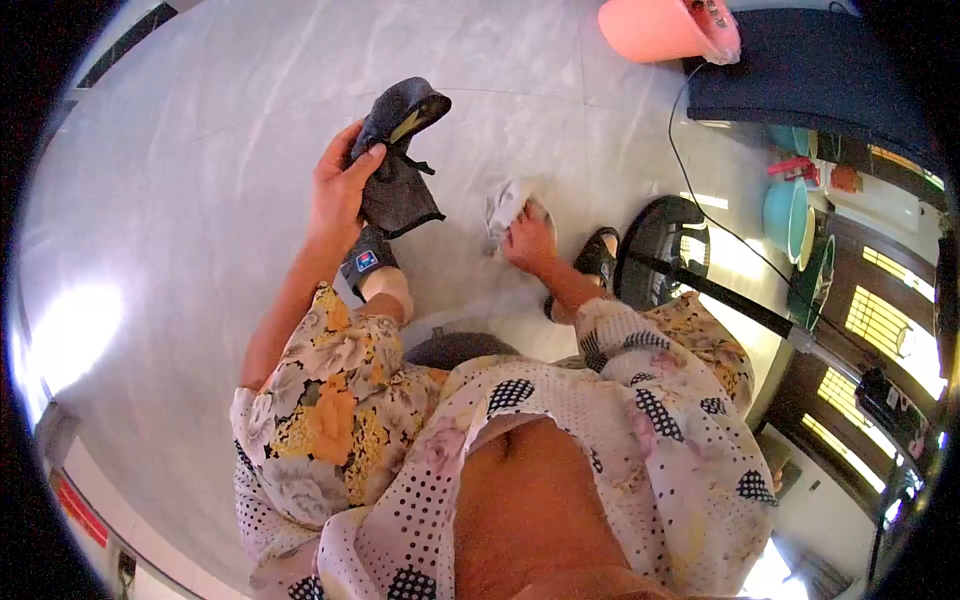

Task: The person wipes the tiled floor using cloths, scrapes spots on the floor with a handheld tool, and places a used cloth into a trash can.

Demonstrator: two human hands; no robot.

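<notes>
My left hand (345,180) grips a black fabric item (400,165) above the floor. This item has a rounded upper end with a curved rim, a tan patch inside, and a thin mesh-like flap hanging below; its exact kind is unclear. Lower and to the right, my right hand (530,238) is closed around a crumpled white cloth (508,205), close to the floor. Just below the black item, my one foot wears dark footwear with a blue patch (366,262). A black shoe (597,258) is on the other foot, beside my right hand.
Grey marbled tile floor (250,150) spreads ahead. A pink bin (660,28) stands at the top right next to a dark covered piece (810,75). A black stand base (665,255) with a pole is near my right foot. Teal basins (785,212) and a cable lie right.
</notes>
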